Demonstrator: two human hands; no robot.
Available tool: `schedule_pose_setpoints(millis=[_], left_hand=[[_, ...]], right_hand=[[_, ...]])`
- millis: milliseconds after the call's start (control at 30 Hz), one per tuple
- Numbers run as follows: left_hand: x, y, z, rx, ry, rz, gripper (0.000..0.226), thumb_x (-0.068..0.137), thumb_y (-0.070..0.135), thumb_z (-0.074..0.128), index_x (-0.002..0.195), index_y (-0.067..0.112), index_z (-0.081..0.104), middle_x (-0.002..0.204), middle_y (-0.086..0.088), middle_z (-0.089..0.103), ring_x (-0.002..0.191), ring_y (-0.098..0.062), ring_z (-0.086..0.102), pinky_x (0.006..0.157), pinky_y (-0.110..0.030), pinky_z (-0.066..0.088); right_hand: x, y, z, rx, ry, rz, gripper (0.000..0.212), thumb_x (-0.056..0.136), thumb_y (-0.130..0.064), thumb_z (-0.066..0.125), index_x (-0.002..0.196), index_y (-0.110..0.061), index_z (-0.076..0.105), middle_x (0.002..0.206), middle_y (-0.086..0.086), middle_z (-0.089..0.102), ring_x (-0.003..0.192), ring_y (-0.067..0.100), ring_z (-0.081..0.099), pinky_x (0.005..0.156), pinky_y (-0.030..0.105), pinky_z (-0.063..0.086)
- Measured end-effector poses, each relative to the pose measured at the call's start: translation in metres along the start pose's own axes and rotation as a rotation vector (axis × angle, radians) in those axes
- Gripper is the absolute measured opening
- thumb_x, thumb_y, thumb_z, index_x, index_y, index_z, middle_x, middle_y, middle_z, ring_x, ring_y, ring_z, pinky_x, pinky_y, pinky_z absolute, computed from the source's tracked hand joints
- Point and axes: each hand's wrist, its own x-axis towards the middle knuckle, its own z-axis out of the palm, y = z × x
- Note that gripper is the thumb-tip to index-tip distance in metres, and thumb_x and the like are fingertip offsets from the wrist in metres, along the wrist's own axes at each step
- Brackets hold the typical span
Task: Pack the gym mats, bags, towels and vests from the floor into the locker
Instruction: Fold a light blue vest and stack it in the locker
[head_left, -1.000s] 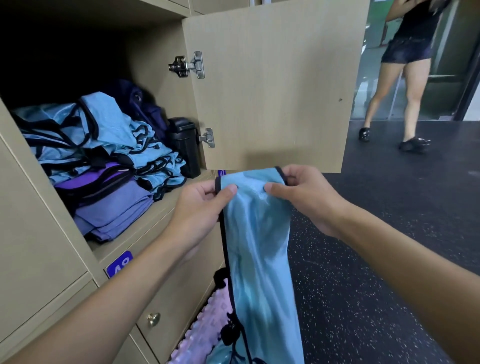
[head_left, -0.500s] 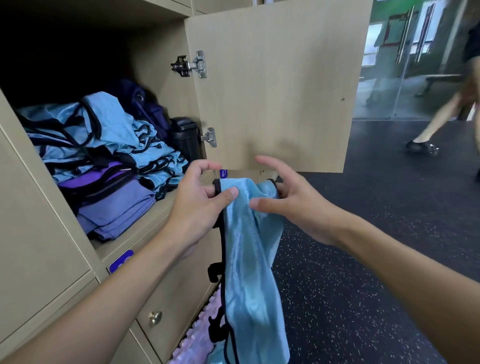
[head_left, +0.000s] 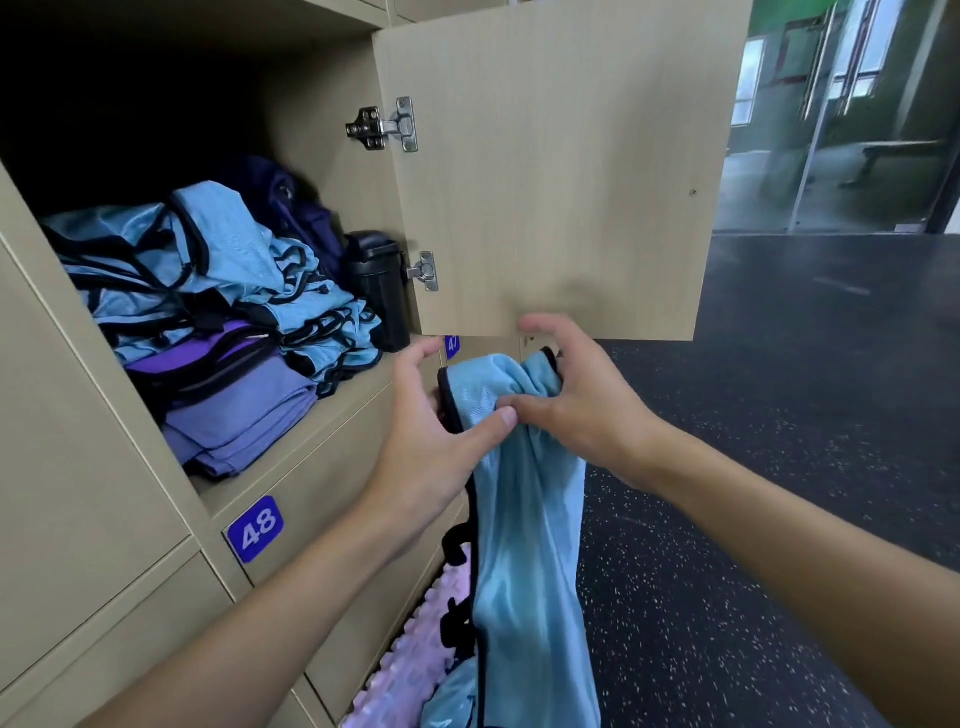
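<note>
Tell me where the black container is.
Head view: the black container stands inside the open locker, at its right wall, between the blue vests and the lower door hinge.

Two markings are legible, both numbers on the locker (head_left: 78, 415) fronts. Item one: the first blue plate (head_left: 255, 529), rounded at the corners, bears the white digits "48". It sits on the front edge of the shelf, below and well to the left of the open door (head_left: 545, 171). Item two: the second blue plate (head_left: 452, 345), also with white digits, reads "47". It sits just under the open door's lower left corner, and that door's bottom edge cuts off its top.
</note>
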Motion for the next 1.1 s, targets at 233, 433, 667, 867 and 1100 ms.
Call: schedule_pose_setpoints(millis=[233,433,667,867,1100], left_hand=[[-0.014,-0.013,0.008,-0.035,-0.143,-0.108,0.078,0.085,-0.002,0.074,0.141,0.03,0.031,0.1,-0.008,0.077,0.086,-0.029,0.075,0.078,-0.044,0.061],[-0.001,0.012,-0.003,0.036,0.025,0.124,0.087,0.088,0.004,0.072,0.149,0.037,0.02,0.074,-0.02,0.072,0.065,-0.037,0.07,0.06,-0.044,0.06],[0.012,0.026,-0.024,0.01,0.1,0.118,0.053,0.092,0.0,0.066,0.127,0.033,0.043,0.074,-0.012,0.074,0.066,-0.028,0.069,0.067,-0.045,0.059],[0.014,0.023,-0.026,0.018,0.089,0.09,0.038,0.093,0.001,0.064,0.113,0.031,0.052,0.08,-0.012,0.076,0.07,-0.027,0.072,0.072,-0.05,0.059],[0.01,0.024,-0.023,0.024,0.073,0.069,0.032,0.094,0.004,0.064,0.115,0.025,0.054,0.085,-0.018,0.076,0.08,-0.052,0.068,0.074,-0.069,0.053]], right_hand=[[0.006,-0.004,-0.015,0.117,0.138,0.021,0.081,0.075,-0.027,0.084,0.139,-0.044,0.036,0.122,0.01,0.06,0.109,0.025,0.063,0.098,0.047,0.052],[-0.002,0.009,-0.023,0.138,-0.111,0.158,0.102,0.073,-0.025,0.088,0.151,-0.042,0.023,0.132,0.005,0.059,0.113,0.019,0.065,0.097,0.035,0.053],[-0.002,0.013,-0.022,0.267,-0.009,0.229,0.095,0.079,-0.013,0.082,0.148,-0.042,0.026,0.11,0.011,0.07,0.095,0.024,0.072,0.088,0.045,0.058],[-0.004,0.01,-0.02,0.249,0.031,0.233,0.094,0.081,-0.007,0.079,0.15,-0.039,0.025,0.106,0.006,0.069,0.091,0.014,0.071,0.067,0.018,0.054],[-0.014,0.0,0.002,0.407,-0.084,0.117,0.077,0.082,-0.002,0.075,0.134,-0.046,0.039,0.116,0.022,0.066,0.096,0.026,0.068,0.094,0.046,0.055]])
